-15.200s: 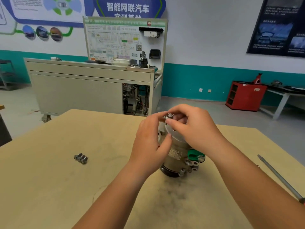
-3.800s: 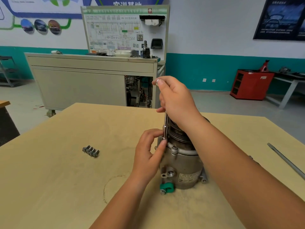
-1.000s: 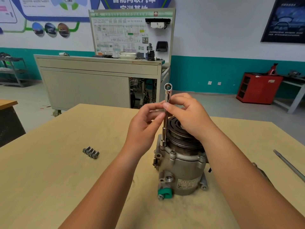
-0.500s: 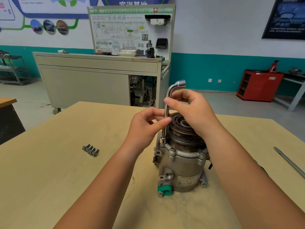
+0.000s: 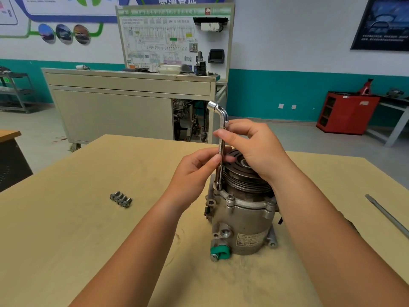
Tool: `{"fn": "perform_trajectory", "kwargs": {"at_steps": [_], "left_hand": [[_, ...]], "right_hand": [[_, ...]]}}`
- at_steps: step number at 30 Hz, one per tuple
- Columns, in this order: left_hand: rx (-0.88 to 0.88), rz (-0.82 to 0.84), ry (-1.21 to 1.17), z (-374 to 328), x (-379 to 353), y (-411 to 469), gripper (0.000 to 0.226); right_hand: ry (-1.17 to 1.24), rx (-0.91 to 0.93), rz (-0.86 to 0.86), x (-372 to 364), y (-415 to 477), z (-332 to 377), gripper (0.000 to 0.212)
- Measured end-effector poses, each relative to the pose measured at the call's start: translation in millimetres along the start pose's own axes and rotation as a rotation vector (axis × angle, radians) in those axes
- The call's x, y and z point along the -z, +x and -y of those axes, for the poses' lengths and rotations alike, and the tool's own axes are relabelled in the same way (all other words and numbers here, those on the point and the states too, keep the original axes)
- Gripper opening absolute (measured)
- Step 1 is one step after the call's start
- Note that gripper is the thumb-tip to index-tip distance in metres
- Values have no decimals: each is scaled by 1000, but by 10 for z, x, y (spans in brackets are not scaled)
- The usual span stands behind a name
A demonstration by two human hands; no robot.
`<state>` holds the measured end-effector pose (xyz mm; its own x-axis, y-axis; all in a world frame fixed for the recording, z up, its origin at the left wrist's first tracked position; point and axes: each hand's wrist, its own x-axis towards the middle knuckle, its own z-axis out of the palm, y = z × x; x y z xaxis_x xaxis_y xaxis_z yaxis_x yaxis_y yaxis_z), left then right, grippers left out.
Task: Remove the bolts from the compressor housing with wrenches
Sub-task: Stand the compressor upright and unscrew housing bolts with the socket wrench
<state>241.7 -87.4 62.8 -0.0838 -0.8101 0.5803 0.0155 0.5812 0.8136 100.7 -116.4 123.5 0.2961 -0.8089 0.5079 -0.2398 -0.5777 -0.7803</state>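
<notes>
Compressor housing: upright on desk, right of centre, pulley end up, green cap at the base toward camera. No clamp or vise visible, no hand on the body.

Grip: left hand pinching the L-shaped socket wrench mid-shaft with thumb and fingertips. Right hand pinching higher, just under the bend. Both clamped on the wrench, nothing else held. Wrench near vertical, lower socket down on the flange at the housing's left rim, just beside the pulley.

Risks, biggest first:
- Housing tipping or skidding: likely under real torque through the short top arm with the body unbraced. Tall part, narrow footing.
- Socket riding off the bolt head: light fingertip hold on a long shaft, easily levered off by any tilt. Result: rounded head, or knuckles into the pulley grooves.
- Freed bolt dropping and rolling off the desk on lift-out. Safer parked with the loose bolts in the row at left.

Hidden or unclear:
- Far side of the flange, behind the pulley and right forearm: bolt count there unknown. Two bolt heads visible on the near rim.
- Socket-to-bolt seating covered by the socket itself; cannot tell whether fully seated or how far backed out.
- Long metal bar at the right desk edge, cut off by the frame; tool type unclear.
- Label text on the housing too small to read.
</notes>
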Motion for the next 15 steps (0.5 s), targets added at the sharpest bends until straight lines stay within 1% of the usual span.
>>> {"fn": "perform_trajectory", "kwargs": {"at_steps": [2, 5, 7, 11, 15], "left_hand": [[9, -19, 5, -3, -7, 1, 25], [16, -67, 2, -6, -8, 9, 13], [8, -91, 18, -4, -4, 12, 10], [3, -131, 41, -14, -21, 18, 6], [13, -137, 35, -9, -32, 14, 7]], "right_hand": [[-1, -5, -6, -23, -5, 9, 18], [-14, -26, -15, -47, -8, 1, 25], [-12, -38, -34, -50, -10, -6, 29], [37, -41, -66, -46, -10, -5, 17], [48, -24, -46, -38, -10, -2, 15]]}}
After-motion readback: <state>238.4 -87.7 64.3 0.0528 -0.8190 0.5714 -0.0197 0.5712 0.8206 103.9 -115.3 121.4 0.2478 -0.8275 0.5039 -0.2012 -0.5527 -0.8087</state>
